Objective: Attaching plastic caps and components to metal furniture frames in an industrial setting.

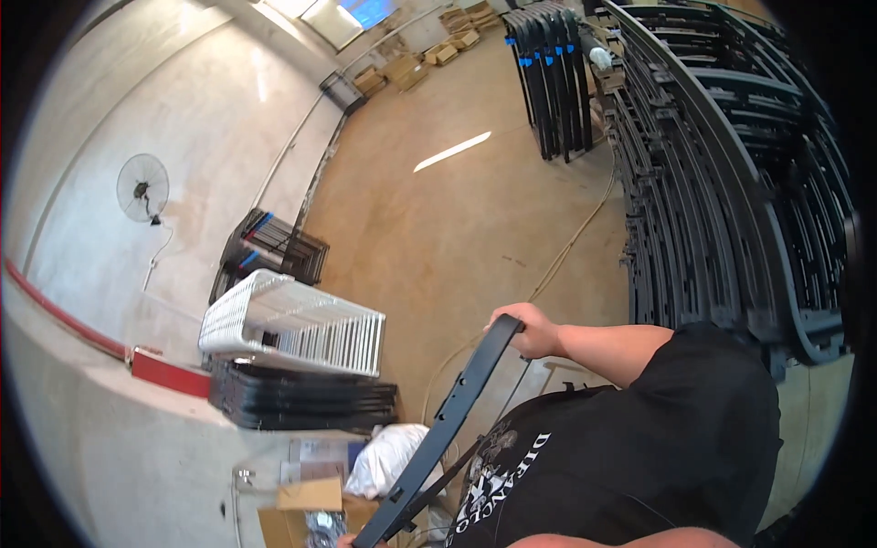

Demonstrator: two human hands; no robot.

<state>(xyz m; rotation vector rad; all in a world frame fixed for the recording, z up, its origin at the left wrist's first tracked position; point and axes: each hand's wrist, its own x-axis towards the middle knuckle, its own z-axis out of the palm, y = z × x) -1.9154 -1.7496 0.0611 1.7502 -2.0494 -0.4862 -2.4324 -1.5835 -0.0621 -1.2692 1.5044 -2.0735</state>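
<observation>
A black metal frame (445, 422) with a curved upper end and small holes along its flat side slants across my front, close to my black shirt. My right hand (527, 331) is closed around the curved upper end. At the bottom edge of the picture, my left hand (347, 541) shows only as a few fingertips at the frame's lower end; the rest of it is cut off. A thinner black bar runs beside the frame, partly hidden behind it.
Black metal frames (676, 192) stand densely stacked at right. More with blue bands (551, 87) stand farther back. White frames (292, 320) rest above black ones (301, 397) at left. Below are a white bag (385, 459) and open carton (311, 496). A cable (571, 245) crosses the floor.
</observation>
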